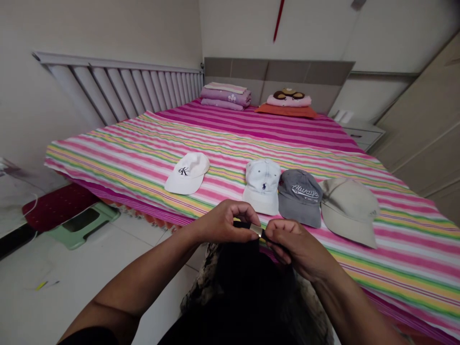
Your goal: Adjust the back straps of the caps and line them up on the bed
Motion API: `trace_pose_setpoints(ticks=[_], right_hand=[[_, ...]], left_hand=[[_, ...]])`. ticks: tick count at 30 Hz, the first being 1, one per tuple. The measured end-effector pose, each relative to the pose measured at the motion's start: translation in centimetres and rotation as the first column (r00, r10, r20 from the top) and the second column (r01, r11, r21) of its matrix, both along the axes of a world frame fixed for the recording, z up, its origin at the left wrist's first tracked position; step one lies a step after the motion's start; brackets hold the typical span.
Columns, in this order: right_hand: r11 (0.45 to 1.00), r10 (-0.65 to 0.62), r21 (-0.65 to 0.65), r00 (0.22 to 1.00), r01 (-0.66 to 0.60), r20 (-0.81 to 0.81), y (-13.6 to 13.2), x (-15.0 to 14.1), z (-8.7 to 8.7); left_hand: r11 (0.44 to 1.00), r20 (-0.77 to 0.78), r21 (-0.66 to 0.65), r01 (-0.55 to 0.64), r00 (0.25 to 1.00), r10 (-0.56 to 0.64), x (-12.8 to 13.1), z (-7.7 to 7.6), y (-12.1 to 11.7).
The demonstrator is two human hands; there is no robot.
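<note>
My left hand [233, 223] pinches a black strap at its metal buckle [256, 231] between thumb and fingers. From the other side, my right hand [293, 242] grips the same strap close to the buckle. Dark cloth [239, 261] hangs below it, looking like part of a black cap, though its outline merges with my black clothing. Beyond my hands, caps lie on the bed: a white cap [189, 172] with "CK" lettering, a pale cap [262, 184] with a small dark emblem, a grey cap [300, 196] with white lettering, and a beige cap [348, 208].
The bed carries a striped sheet [125, 153]. Folded purple bedding [226, 97] and a pink-and-orange pile [287, 103] lie by the headboard [298, 79]. A white railing [125, 91] runs along the left. On the floor stands a green stool [82, 225]; a nightstand [362, 134] is at right.
</note>
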State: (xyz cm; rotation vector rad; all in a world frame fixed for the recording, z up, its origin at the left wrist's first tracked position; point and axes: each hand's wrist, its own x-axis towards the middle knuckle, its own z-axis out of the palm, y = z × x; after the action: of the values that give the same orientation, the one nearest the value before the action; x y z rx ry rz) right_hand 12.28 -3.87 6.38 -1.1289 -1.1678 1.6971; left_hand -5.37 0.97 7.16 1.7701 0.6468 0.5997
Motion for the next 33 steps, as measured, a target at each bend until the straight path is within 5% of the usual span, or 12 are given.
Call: trace_pose_setpoints(ticks=[8,16,21,27,30,33], right_hand=[[0.999,-0.031,-0.006,0.999,0.031,-0.013,-0.1,0.0,-0.3],[1.000,-0.027,0.010,0.999,0.026,0.044,-0.1,0.0,0.0],[0.995,0.099,0.019,0.994,-0.100,0.044,0.5,1.4,-0.8],[0.993,0.099,-0.061,0.991,-0.104,-0.090,1.2,4.6,-4.8],[0.997,-0.043,-0.078,0.963,0.023,-0.264,1.0,4.9,-4.8],[0.979,-0.202,-0.050,0.913,0.197,-0.355,0.7,4.5,-2.9]], left_hand=[[0.989,0.031,-0.147,0.031,0.999,-0.027,0.0,-0.6,0.1],[0.864,0.056,-0.489,0.118,0.993,-0.104,-0.4,-1.3,1.5],[0.792,0.131,-0.607,0.064,0.991,0.021,-0.4,-2.1,1.7],[0.715,0.337,-0.692,0.100,0.921,0.197,-0.8,-2.4,2.5],[0.701,0.411,-0.691,0.180,0.894,0.176,-1.1,-1.5,3.1],[0.719,0.465,-0.636,0.279,0.883,0.069,-1.3,-0.7,3.4]])
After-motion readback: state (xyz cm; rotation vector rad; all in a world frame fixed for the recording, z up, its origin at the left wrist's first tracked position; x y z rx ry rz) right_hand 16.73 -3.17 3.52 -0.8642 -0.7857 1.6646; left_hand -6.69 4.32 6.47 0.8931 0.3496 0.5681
